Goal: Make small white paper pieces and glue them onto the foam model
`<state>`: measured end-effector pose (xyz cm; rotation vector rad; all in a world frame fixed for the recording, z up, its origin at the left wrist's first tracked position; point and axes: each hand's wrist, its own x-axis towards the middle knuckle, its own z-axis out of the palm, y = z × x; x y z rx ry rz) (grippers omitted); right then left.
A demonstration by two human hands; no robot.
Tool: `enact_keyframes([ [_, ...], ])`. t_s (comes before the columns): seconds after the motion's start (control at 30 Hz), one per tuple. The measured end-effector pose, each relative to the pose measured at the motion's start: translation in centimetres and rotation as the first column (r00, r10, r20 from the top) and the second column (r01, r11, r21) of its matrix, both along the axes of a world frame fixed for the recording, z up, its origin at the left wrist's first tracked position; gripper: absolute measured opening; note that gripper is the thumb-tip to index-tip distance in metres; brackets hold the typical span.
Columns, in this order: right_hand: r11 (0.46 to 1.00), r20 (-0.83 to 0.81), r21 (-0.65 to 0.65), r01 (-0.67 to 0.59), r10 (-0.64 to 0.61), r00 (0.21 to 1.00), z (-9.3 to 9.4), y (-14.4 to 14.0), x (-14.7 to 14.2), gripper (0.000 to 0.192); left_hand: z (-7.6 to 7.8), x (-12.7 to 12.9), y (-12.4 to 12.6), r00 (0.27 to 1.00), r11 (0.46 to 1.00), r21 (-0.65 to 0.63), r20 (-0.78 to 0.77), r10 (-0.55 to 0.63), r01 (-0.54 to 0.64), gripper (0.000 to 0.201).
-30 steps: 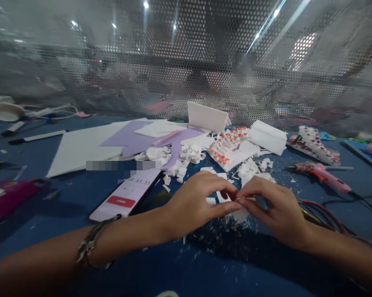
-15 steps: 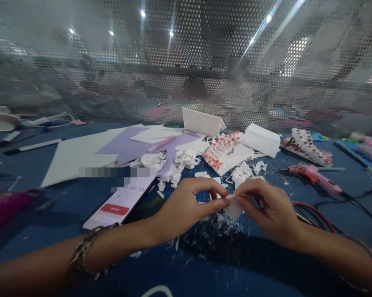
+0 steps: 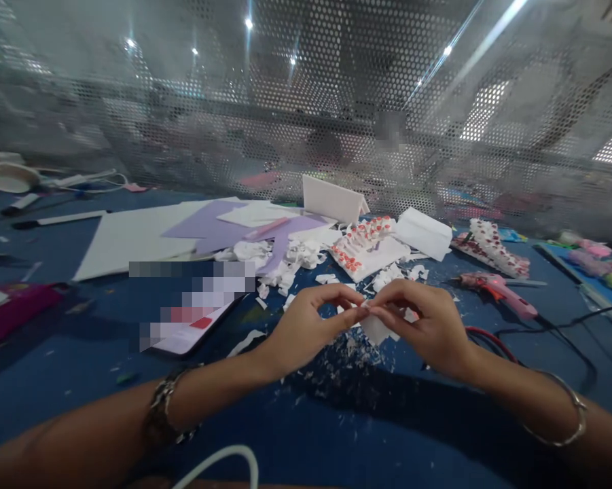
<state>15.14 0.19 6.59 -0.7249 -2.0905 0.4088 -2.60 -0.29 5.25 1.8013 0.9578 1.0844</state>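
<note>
Paper sheets, white (image 3: 132,238) and lilac (image 3: 208,227), lie at the upper left of the blue table (image 3: 336,435), and just below them, left of centre, is a phone (image 3: 188,326) with its screen lit. My left hand (image 3: 306,326) comes next, near the middle of the frame. Its thumb and forefinger are pinched narrow on the edge of a small white foam piece (image 3: 375,330). My right hand (image 3: 428,326) meets it from the other side and pinches the same piece, so the fingertips of both hands nearly touch. The piece hangs just above the table, over a scatter of white crumbs (image 3: 346,353).

I think the work goes well only if I hold the piece close to the line where it must part, with both pinches tight and near each other, and pull slowly; a fast pull would likely give a ragged edge or more crumbs. It is better to keep the wrists low and steady.

Behind my hands is a white board with red-capped bits (image 3: 367,248), and at the right a pink glue gun (image 3: 494,288) lies with its cord near my right wrist.
</note>
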Motion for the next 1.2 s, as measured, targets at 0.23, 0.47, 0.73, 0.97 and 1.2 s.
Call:
enact_keyframes([
  [0.23,0.951,-0.260,-0.281,-0.127,0.052,0.964,0.9,0.3,0.2,0.003,1.4,0.7,0.5,0.997,0.996,0.083,0.068,-0.036,0.030,0.011],
  [0.47,0.982,-0.006,0.165,-0.089,0.091,0.996,1.8,0.6,1.0,0.013,2.2,1.1,0.4,0.987,0.991,-0.121,0.153,-0.044,0.063,0.016],
  [0.73,0.942,0.116,0.324,-0.088,0.053,0.992,1.2,0.8,1.2,0.019,1.6,0.5,0.6,0.973,0.977,-0.187,0.223,-0.060,0.103,0.013],
  [0.97,0.899,0.199,0.423,-0.112,0.028,0.980,0.4,0.9,1.7,0.022,1.0,0.4,0.8,0.986,0.985,-0.160,0.162,-0.042,0.069,0.014],
  [1.2,0.976,0.223,0.191,-0.103,0.059,0.973,0.9,1.1,1.4,0.022,0.6,0.1,1.0,0.992,0.988,-0.135,0.105,-0.065,0.079,0.017],
])
